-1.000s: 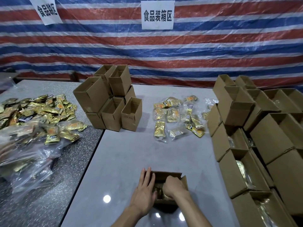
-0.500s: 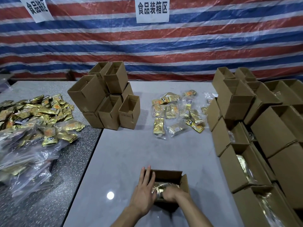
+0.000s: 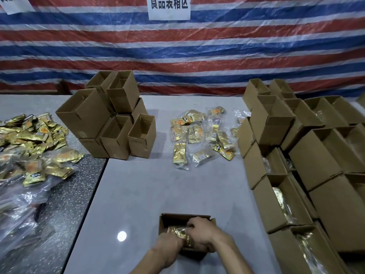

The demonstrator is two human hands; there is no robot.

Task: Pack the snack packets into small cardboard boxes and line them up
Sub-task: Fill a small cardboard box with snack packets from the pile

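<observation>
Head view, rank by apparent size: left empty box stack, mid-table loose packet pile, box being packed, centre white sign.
1. Empty box stack
2. Loose packet pile
3. Box being packed, nearest, partly hidden
4. White sign, cropped, farthest

Matt cardboard box (image 3: 169,219), shiny gold foil packets (image 3: 178,233), glossy tabletop (image 3: 158,186).

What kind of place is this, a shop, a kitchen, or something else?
Probably a makeshift food-packing station: a wall sign that seems to read food boxing area, stacked open cardboard boxes, and piles of gold snack packets on the tables.
</observation>
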